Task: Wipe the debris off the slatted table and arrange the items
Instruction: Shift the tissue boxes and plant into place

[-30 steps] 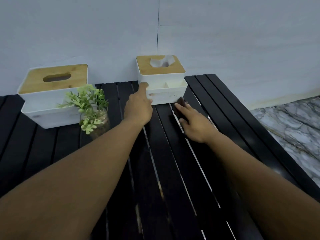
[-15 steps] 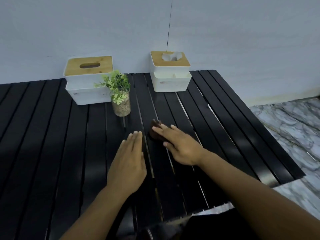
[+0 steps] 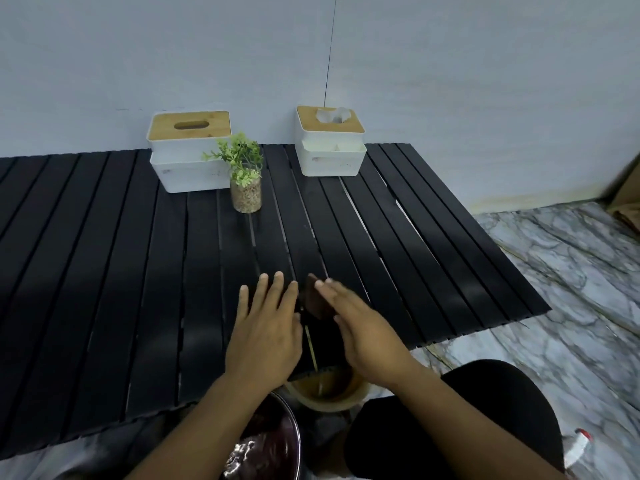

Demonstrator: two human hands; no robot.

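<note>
The black slatted table (image 3: 104,271) fills the view. My left hand (image 3: 266,327) lies flat on it near the front edge, fingers apart, holding nothing. Right beside it, my right hand (image 3: 360,327) presses a dark brown cloth or sponge (image 3: 313,301) against the slats; only part of the cloth shows under the fingers. At the back stand a white tissue box with a wooden lid (image 3: 190,150), a small green plant in a glass jar (image 3: 245,178), and a second white tissue box with a front tray (image 3: 330,142).
Below the table's front edge sit a wooden bowl (image 3: 329,393) and a shiny metal bowl with dark contents (image 3: 273,441). Marble floor (image 3: 554,289) lies to the right, a grey wall behind. A bottle with a red cap (image 3: 578,445) lies on the floor.
Both hands have drawn back from the right tissue box toward the front edge, my right hand dragging the dark cloth along the slats. The view has pulled back too.
</note>
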